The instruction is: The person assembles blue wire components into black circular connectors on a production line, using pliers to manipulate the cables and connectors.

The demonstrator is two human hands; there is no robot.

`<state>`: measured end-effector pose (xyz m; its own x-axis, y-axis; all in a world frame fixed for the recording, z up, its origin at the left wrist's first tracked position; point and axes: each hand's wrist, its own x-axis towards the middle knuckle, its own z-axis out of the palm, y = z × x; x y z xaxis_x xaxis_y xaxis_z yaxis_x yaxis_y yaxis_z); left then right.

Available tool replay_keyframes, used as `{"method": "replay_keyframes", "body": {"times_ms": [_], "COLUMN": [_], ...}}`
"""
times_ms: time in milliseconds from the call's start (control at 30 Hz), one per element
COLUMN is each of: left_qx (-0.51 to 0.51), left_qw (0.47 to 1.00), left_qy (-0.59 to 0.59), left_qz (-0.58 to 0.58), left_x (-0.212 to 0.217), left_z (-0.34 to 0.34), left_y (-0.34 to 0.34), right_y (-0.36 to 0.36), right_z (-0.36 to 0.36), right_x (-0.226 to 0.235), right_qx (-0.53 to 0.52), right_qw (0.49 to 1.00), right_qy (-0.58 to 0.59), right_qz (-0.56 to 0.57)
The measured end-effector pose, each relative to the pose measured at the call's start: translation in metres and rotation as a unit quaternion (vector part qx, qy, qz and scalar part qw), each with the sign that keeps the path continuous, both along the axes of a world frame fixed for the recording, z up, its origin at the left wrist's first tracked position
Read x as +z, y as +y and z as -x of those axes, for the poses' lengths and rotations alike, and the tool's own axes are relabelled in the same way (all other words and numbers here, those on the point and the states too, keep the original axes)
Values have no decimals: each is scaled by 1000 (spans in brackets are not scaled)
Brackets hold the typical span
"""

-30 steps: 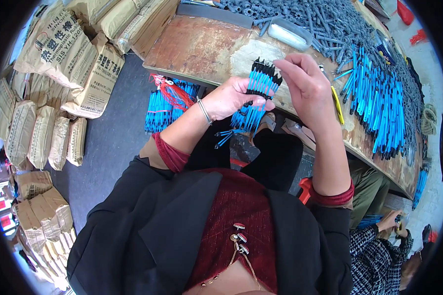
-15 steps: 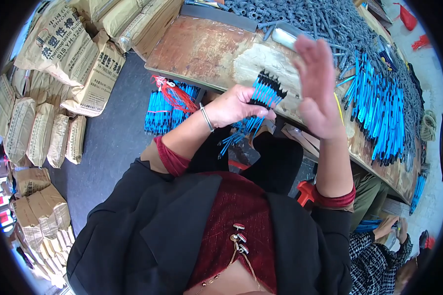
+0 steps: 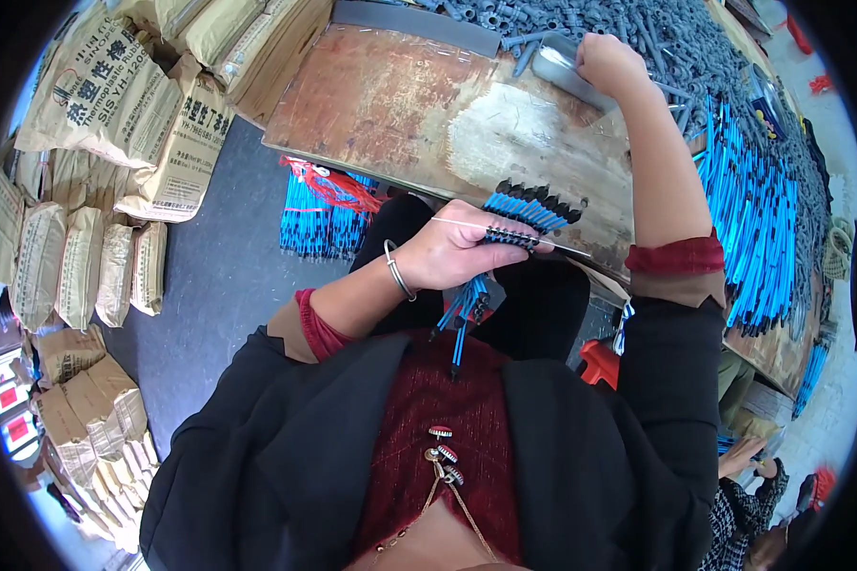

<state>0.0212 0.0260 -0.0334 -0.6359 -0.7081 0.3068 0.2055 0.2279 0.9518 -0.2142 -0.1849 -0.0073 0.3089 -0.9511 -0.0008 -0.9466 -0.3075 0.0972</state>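
Note:
My left hand [image 3: 457, 249] is closed around a bundle of slim blue rods with black ends [image 3: 533, 211]. The black tips fan out in a slanted row above the fingers, and other rods hang below the palm. A thin pale strand [image 3: 567, 249] runs across the bundle and past both sides of the hand. At the far side of the workbench, my right hand [image 3: 611, 65] is curled with its fingers bent at the edge of a clear plastic tray [image 3: 595, 95] holding something white. What those fingers grip, if anything, is hidden.
A worn wooden workbench [image 3: 371, 105] spans the front. Grey plastic fittings [image 3: 638, 29] heap along its far side, and blue rods [image 3: 762, 228] pile at right. Bundled rods with red ties [image 3: 324, 205] lie below. Paper sacks [image 3: 105, 95] stack at left; a co-worker's hand [image 3: 745, 457] shows lower right.
My right hand has gone from raised and spread above the bench to curled at the clear tray. My left hand has turned the bundle, and the pale strand now shows across it.

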Motion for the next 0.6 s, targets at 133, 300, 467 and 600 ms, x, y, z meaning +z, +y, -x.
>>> {"method": "replay_keyframes", "body": {"times_ms": [133, 300, 467, 600], "left_qx": [-8, 0, 11, 39], "left_qw": [999, 999, 999, 999], "left_qy": [-13, -24, -34, -13], "left_qz": [-31, -46, -8, -17], "left_x": [0, -2, -2, -5], "left_z": [0, -2, 7, 3], "left_y": [1, 6, 11, 15], "right_y": [12, 31, 52, 158], "right_z": [-7, -6, 13, -23], "right_x": [-5, 3, 11, 55], "right_qx": [-43, -76, -27, 8], "right_qw": [996, 993, 955, 762], "right_qy": [15, -44, -206, -646], "right_qz": [76, 78, 214, 45]}}
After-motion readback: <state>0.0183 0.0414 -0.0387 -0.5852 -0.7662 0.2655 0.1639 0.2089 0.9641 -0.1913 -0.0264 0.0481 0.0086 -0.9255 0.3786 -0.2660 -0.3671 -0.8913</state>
